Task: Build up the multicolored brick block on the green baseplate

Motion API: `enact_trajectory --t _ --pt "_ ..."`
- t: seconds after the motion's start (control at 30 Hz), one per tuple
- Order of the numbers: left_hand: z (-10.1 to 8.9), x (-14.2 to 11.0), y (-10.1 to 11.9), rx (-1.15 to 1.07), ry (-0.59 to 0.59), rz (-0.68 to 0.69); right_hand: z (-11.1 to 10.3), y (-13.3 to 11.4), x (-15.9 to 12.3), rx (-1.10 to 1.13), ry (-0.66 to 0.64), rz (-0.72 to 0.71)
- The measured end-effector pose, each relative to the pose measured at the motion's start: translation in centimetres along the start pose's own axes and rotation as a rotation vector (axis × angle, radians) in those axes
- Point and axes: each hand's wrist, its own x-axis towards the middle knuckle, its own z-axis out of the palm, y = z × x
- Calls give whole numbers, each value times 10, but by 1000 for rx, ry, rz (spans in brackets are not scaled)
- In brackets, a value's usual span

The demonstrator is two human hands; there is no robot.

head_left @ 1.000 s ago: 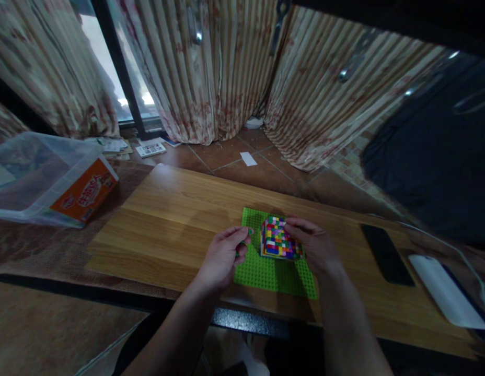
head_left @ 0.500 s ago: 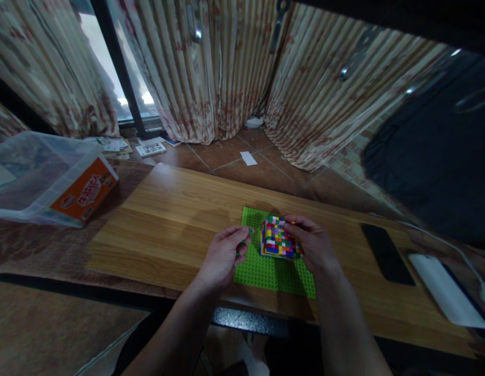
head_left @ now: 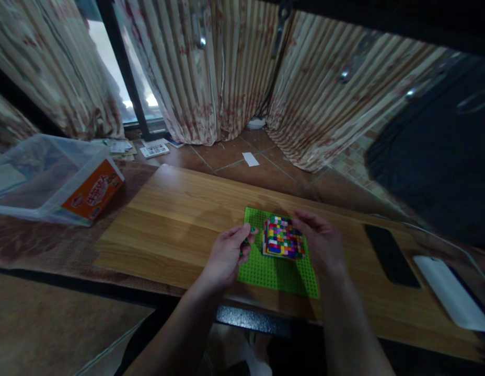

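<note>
Our right hand (head_left: 324, 240), grip unclear, is nearer the brick block (head_left: 282, 240) than our left hand (head_left: 226, 254), pinching green bricks (head_left: 253, 230)

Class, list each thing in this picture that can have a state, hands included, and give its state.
Left hand: closed on small green pieces.
Right hand: fingers bent beside the brick block; contact unclear.
Brick block: on the baseplate.
Baseplate: flat on the wooden board.
Clear bin: open-topped.
Black slab: lying flat.
Curtains: parted at left.
</note>
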Motion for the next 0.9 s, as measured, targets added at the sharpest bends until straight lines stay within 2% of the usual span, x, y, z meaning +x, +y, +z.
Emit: enact_trajectory --t 0.1,0.23,0.33,0.6,0.9 --pt "0 0 0 5 -2 -4 5 -10 -11 -92 58 -242" --pt "0 0 0 10 -26 -11 22 -23 -32 -227 -196 -475" --pt "0 -1 0 -12 -41 -5 35 -26 -41 -311 -307 -586" --pt "2 -2 2 -18 -34 19 41 -23 -43 -390 -341 -735" --pt "2 -2 0 66 -38 22 41 -22 -44 -466 -323 -784"
